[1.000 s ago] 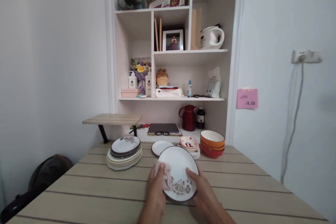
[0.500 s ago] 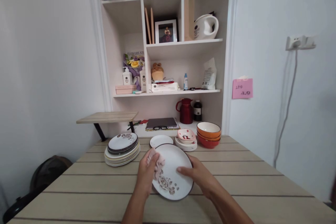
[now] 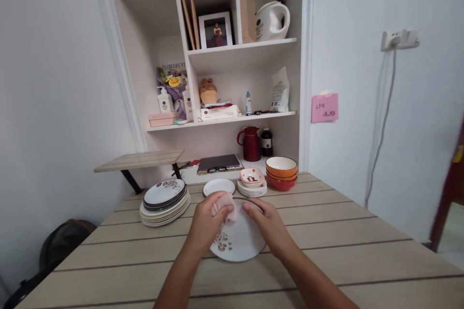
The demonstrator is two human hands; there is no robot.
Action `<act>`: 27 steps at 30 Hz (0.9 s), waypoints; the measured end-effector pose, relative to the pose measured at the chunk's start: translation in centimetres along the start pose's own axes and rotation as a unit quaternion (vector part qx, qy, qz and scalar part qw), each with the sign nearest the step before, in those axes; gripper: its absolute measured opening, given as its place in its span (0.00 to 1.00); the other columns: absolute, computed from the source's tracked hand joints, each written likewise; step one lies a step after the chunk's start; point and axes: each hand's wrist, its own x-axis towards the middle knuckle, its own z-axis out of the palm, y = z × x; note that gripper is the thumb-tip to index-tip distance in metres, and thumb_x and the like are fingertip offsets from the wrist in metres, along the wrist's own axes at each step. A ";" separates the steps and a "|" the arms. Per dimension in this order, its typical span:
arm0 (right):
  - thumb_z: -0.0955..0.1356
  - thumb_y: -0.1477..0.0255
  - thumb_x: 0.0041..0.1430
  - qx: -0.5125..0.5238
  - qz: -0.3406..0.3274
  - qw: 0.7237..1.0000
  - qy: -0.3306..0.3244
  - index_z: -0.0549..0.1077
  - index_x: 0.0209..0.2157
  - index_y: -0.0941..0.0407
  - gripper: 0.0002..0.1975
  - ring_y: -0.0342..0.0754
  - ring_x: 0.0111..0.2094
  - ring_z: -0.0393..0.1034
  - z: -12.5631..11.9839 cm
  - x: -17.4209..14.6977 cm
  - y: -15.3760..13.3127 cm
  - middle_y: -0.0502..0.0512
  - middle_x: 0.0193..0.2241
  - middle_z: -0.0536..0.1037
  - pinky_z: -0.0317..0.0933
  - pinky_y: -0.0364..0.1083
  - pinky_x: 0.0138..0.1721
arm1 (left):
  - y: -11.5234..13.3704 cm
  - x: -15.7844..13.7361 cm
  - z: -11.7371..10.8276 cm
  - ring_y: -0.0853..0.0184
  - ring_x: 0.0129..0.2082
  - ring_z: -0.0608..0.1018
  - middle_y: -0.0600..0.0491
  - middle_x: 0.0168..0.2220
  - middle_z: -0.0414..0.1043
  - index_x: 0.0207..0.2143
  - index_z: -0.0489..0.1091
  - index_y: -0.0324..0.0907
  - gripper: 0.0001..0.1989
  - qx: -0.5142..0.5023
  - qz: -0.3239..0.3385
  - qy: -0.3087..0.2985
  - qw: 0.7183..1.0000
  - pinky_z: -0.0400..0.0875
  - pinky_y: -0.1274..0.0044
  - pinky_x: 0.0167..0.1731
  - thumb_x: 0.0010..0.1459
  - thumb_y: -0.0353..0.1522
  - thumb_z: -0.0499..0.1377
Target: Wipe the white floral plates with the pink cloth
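Observation:
A white plate (image 3: 243,239) with a dark rim and a brown flower print is held between my hands over the front of the table. My left hand (image 3: 207,219) is closed on a pale pink cloth (image 3: 228,206), which it presses around the plate's far left rim. My right hand (image 3: 266,222) grips the far right rim, thumb on the upper face and fingers hidden underneath. Beyond the hands, a small white plate (image 3: 219,186) lies on the table. To the left stands a stack of plates (image 3: 165,201), the top one with a similar flower print.
At the back of the wooden table (image 3: 326,231) are small plates with a pink dish (image 3: 252,177) on top, and stacked orange and red bowls (image 3: 281,174). A raised wooden stand (image 3: 139,160) is at back left. A red jug (image 3: 251,144) stands behind, under the shelves.
The plate has turned in my hands, its flower print shifting left. My left hand and the cloth have moved up to the far rim, my right hand up too. The camera view has tilted.

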 end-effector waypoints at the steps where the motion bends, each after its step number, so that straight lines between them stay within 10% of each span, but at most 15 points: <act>1: 0.68 0.58 0.53 0.009 0.005 1.000 0.012 0.76 0.32 0.57 0.16 0.48 0.31 0.67 0.1 0.0 0.1 0.53 0.30 0.77 0.60 0.43 0.31 | 0.2 0.1 0.0 0.64 0.35 0.76 0.53 0.34 0.77 0.40 0.74 0.44 0.15 -0.008 -0.010 0.013 1.000 0.69 0.75 0.37 0.48 0.38 0.62; 11: 0.69 0.58 0.51 0.052 0.026 0.997 0.048 0.78 0.34 0.57 0.17 0.51 0.34 0.69 1.0 -0.3 1.4 0.55 0.31 0.78 0.63 0.45 0.33 | 0.9 -0.7 0.2 0.63 0.34 0.76 0.52 0.34 0.77 0.40 0.74 0.42 0.19 -0.038 -0.058 0.079 0.994 0.68 0.76 0.35 0.45 0.38 0.65; 19: 0.70 0.60 0.51 0.088 0.059 0.992 0.063 0.58 0.60 0.48 0.35 0.47 0.24 0.69 1.2 -0.7 -0.2 0.47 0.24 0.76 0.64 0.44 0.27 | -0.3 -1.4 0.7 0.66 0.30 0.75 0.52 0.30 0.77 0.39 0.74 0.39 0.20 -0.162 -0.120 0.104 0.974 0.68 0.78 0.30 0.43 0.39 0.67; 27: 0.73 0.58 0.45 0.163 0.053 0.964 0.205 0.72 0.49 0.50 0.28 0.52 0.39 0.73 0.8 0.2 0.5 0.56 0.48 0.76 0.68 0.45 0.33 | -2.7 -3.1 2.5 0.70 0.22 0.73 0.52 0.23 0.74 0.35 0.75 0.36 0.26 -0.299 -0.208 0.174 0.915 0.65 0.81 0.22 0.39 0.46 0.68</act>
